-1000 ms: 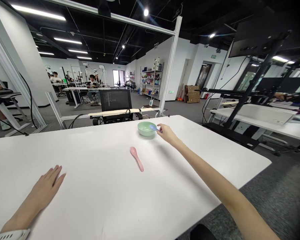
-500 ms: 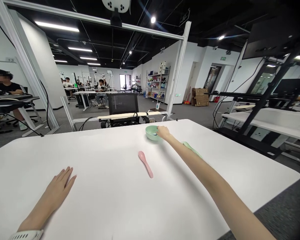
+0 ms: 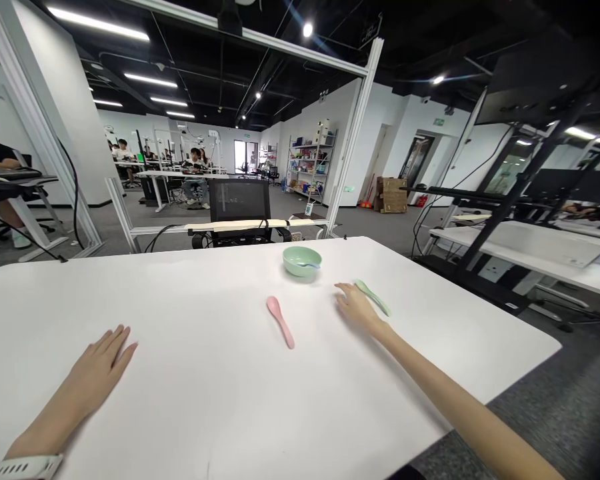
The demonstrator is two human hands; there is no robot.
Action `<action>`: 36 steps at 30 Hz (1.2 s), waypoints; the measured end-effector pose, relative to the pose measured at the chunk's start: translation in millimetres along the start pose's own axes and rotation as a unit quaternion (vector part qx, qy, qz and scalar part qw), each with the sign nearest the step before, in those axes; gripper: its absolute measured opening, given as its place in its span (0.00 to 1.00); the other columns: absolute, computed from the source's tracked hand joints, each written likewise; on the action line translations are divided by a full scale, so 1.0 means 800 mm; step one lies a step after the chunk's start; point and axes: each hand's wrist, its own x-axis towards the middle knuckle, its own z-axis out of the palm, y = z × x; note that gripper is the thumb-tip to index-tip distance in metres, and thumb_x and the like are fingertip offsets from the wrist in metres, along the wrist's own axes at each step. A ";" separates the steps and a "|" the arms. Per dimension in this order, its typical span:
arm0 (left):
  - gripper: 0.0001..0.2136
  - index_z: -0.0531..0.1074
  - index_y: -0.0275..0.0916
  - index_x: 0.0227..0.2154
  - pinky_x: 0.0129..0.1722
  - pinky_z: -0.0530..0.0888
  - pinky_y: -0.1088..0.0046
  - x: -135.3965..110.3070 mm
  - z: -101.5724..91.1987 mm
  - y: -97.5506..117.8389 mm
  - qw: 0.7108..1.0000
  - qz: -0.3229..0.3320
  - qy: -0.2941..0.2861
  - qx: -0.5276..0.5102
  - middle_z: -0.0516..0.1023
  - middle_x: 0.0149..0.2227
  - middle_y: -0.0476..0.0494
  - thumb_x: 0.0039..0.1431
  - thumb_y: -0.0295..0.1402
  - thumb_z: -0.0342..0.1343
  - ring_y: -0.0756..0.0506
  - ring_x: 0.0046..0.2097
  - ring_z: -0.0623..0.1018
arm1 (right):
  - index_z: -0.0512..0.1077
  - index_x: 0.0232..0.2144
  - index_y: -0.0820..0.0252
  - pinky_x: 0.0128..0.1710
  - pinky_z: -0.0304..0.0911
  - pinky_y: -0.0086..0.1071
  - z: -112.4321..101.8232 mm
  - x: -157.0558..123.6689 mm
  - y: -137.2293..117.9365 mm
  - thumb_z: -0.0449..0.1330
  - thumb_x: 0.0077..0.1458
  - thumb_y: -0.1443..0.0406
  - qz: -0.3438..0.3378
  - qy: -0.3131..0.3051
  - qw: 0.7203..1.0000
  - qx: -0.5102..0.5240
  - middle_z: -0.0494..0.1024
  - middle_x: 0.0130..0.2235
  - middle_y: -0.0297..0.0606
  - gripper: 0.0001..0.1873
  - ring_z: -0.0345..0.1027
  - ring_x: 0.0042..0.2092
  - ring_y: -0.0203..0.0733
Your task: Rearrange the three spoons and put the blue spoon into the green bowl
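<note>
Loosely, with fingers part-spread and nothing in its grasp, the right hand [image 3: 356,305] hovers or rests, I cannot tell which, just left of a light green spoon [image 3: 373,297] on the white table [image 3: 205,387]. Toward the far edge, a blue spoon [image 3: 311,265] sits inside a green bowl [image 3: 296,271], with a pink spoon [image 3: 281,322] lying nearer and slightly left. On the near left, the left hand [image 3: 97,365] lies palm down, open and empty.
</note>
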 end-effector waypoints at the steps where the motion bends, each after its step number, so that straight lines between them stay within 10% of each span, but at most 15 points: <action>1: 0.40 0.60 0.24 0.68 0.73 0.59 0.46 0.001 0.001 -0.001 1.000 0.001 -0.002 0.002 0.61 0.73 0.27 0.65 0.52 0.34 0.31 0.75 0.59 | 0.74 0.60 0.68 0.65 0.59 0.41 0.007 -0.011 0.003 0.50 0.68 0.66 0.000 -0.009 1.000 0.005 0.76 0.62 0.54 0.23 0.69 0.64 0.53; 9: 0.40 0.60 0.24 0.68 0.73 0.58 0.45 0.001 -0.005 0.004 1.000 -0.001 -0.007 0.000 0.61 0.73 0.27 0.65 0.51 0.33 0.31 0.75 0.58 | 0.75 0.58 0.69 0.65 0.59 0.40 0.012 -0.020 0.001 0.48 0.70 0.65 0.020 -0.030 0.999 0.033 0.76 0.62 0.54 0.23 0.68 0.64 0.54; 15: 0.39 0.61 0.24 0.67 0.73 0.58 0.45 -0.002 -0.007 0.007 1.000 -0.001 -0.005 -0.002 0.62 0.72 0.26 0.64 0.50 0.35 0.31 0.75 0.59 | 0.76 0.57 0.67 0.61 0.61 0.37 -0.040 0.058 -0.029 0.49 0.69 0.65 0.016 0.040 0.999 0.022 0.79 0.57 0.52 0.22 0.71 0.59 0.51; 19: 0.38 0.62 0.25 0.67 0.72 0.60 0.44 -0.001 -0.006 0.008 1.000 -0.001 0.008 -0.005 0.63 0.72 0.27 0.64 0.49 0.35 0.31 0.74 0.60 | 0.78 0.56 0.66 0.55 0.61 0.32 -0.066 0.129 -0.066 0.50 0.70 0.66 0.020 -0.033 0.999 -0.030 0.82 0.54 0.50 0.21 0.73 0.55 0.47; 29: 0.36 0.62 0.27 0.68 0.72 0.60 0.45 -0.010 -0.014 0.022 1.000 -0.004 0.003 -0.009 0.63 0.72 0.28 0.66 0.48 0.36 0.32 0.74 0.61 | 0.84 0.40 0.63 0.60 0.57 0.44 -0.030 0.204 -0.111 0.64 0.62 0.63 0.070 -0.153 0.982 -0.089 0.85 0.42 0.49 0.10 0.77 0.50 0.51; 36: 0.36 0.60 0.28 0.69 0.73 0.59 0.44 -0.012 -0.013 0.022 1.000 -0.014 -0.007 -0.011 0.61 0.73 0.30 0.67 0.49 0.35 0.32 0.75 0.59 | 0.76 0.55 0.69 0.54 0.63 0.39 -0.043 0.198 -0.100 0.51 0.70 0.69 0.085 -0.096 0.989 -0.078 0.77 0.57 0.60 0.19 0.75 0.54 0.53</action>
